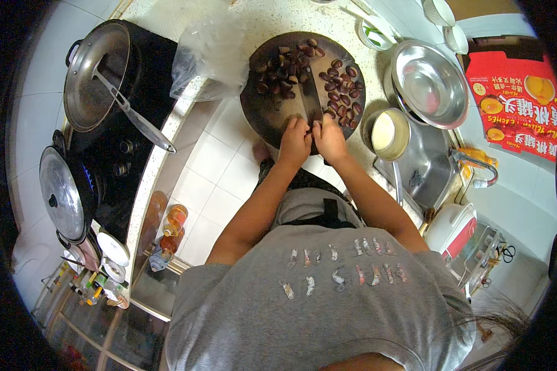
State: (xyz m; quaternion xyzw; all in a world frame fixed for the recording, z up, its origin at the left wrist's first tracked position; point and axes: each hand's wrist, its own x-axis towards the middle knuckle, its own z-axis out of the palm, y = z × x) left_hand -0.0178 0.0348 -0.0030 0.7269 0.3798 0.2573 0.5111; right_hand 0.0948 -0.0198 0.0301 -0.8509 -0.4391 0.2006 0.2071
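My left hand point(296, 141) and my right hand point(330, 140) are close together over the near edge of a round, dark wooden chopping board point(269, 117). Both sets of fingers are pinched in, with a small dark thing between the fingertips that I cannot make out. A dark knife blade point(310, 96) lies across the middle of the board, its near end beside my fingers. Left of the blade is a heap of chestnuts point(281, 73), some showing paler faces. Glossy brown chestnuts point(342, 93) are spread on the right.
A clear plastic bag point(207, 62) lies left of the board. Further left, a wok with a ladle point(130, 111) and a lidded pan point(62, 195) sit on the hob, with a blue flame. To the right are a saucepan point(390, 135), a steel basin point(430, 83) and the sink point(424, 164).
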